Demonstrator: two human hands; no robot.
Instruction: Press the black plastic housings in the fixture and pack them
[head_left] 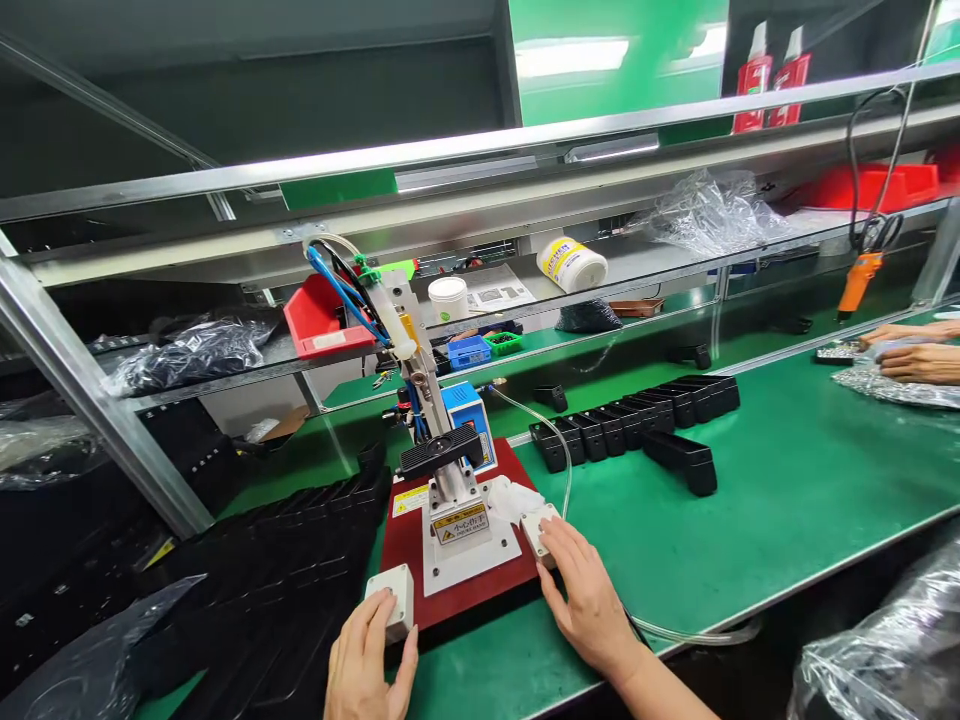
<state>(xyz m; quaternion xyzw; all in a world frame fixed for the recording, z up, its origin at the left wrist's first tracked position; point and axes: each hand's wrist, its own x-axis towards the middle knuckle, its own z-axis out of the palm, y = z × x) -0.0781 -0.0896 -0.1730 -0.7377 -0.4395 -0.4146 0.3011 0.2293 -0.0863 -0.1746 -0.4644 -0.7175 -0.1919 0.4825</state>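
My left hand (369,662) rests its fingertips on a white button box (399,590) at the front left corner of a red-based press (469,600). Across the base, the fingers of my right hand (585,592) lie over a second white button box (534,528). Both hands have their fingers stretched out and thumbs apart, with nothing gripped. Between them, a black plastic part (441,452) lies across the press's metal holder, under its upright head. A crumpled white cloth or bag (510,498) sits beside the holder.
A row of black plastic parts (637,418) stands on the green bench to the right, with one part (681,462) in front of it. Many more black parts (277,580) lie left. An orange electric screwdriver (859,284) hangs at right, near another person's hands (919,350).
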